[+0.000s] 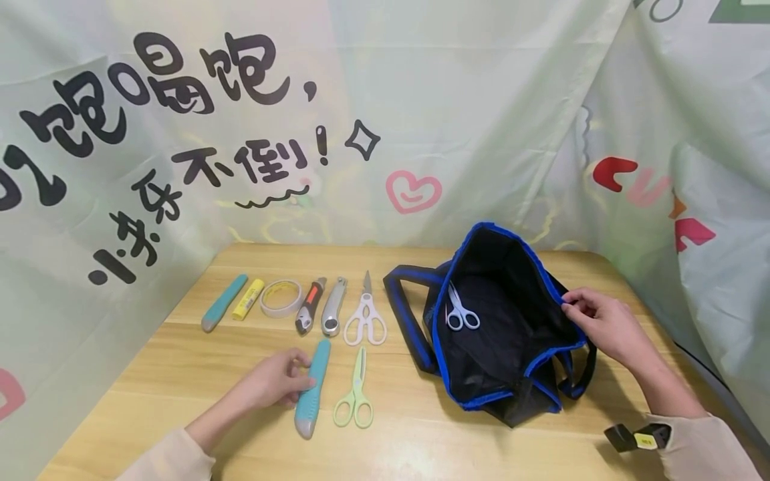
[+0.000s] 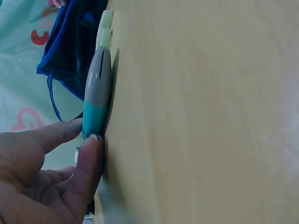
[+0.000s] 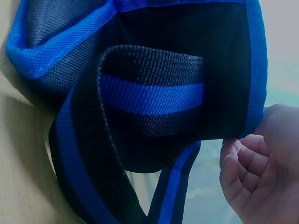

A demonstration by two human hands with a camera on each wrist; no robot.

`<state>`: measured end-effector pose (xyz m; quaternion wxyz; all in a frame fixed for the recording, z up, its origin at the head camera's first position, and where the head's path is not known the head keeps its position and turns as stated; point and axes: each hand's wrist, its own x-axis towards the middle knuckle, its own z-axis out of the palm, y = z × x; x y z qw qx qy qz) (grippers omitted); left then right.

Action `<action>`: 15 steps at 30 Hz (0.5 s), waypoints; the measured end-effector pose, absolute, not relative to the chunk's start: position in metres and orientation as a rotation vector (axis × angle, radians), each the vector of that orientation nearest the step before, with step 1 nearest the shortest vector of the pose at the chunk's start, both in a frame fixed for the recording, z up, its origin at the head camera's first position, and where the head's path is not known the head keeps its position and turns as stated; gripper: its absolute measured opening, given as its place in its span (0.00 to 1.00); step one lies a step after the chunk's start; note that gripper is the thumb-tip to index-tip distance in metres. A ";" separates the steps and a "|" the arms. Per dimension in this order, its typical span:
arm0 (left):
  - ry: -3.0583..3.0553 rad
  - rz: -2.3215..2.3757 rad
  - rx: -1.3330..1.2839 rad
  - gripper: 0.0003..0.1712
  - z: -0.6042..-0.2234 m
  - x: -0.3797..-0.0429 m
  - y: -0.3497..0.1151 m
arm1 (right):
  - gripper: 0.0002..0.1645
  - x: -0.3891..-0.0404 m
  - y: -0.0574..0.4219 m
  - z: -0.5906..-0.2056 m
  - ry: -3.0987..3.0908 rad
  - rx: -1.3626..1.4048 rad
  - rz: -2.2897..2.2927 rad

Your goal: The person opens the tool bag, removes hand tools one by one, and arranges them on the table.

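Observation:
My left hand (image 1: 278, 379) pinches a teal box cutter (image 1: 312, 394) with a grey end between thumb and fingers. In the left wrist view, the box cutter (image 2: 96, 93) is tilted on its edge, close over the table, its slotted grey end facing the camera. Green scissors (image 1: 355, 397) lie just right of it. With thumb and fingers, my right hand (image 1: 607, 327) pinches the blue-trimmed rim of a black bag (image 1: 493, 334), holding its mouth wide. Inside the bag rest light-blue scissors (image 1: 463, 316). The right wrist view shows the rim (image 3: 256, 70) at the fingertips.
Along the back lie another teal box cutter (image 1: 225, 302), a glue stick (image 1: 248, 299), a tape roll (image 1: 281, 298), a grey-and-orange utility knife (image 1: 310, 307), a silver cutter (image 1: 333, 307) and white scissors (image 1: 365, 314). A strap handle (image 1: 415, 321) extends left of the bag. Printed curtains hang behind the table.

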<state>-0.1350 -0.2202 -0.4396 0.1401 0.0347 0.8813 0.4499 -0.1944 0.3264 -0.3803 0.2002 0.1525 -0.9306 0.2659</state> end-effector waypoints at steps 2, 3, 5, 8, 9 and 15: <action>2.555 1.283 0.125 0.29 -0.440 -0.135 -0.221 | 0.04 -0.194 0.326 -0.380 -2.597 0.421 0.741; 2.553 1.285 0.129 0.29 -0.439 -0.135 -0.221 | 0.04 -0.194 0.326 -0.380 -2.595 0.422 0.743; 2.551 1.279 0.148 0.29 -0.439 -0.134 -0.221 | 0.04 -0.195 0.326 -0.380 -2.595 0.423 0.749; 2.536 1.277 0.162 0.29 -0.438 -0.134 -0.222 | 0.04 -0.195 0.326 -0.380 -2.595 0.423 0.758; 2.528 1.279 0.159 0.29 -0.438 -0.134 -0.223 | 0.04 -0.195 0.326 -0.380 -2.596 0.422 0.757; 2.550 1.277 0.157 0.28 -0.432 -0.139 -0.224 | 0.03 -0.194 0.326 -0.380 -2.595 0.419 0.757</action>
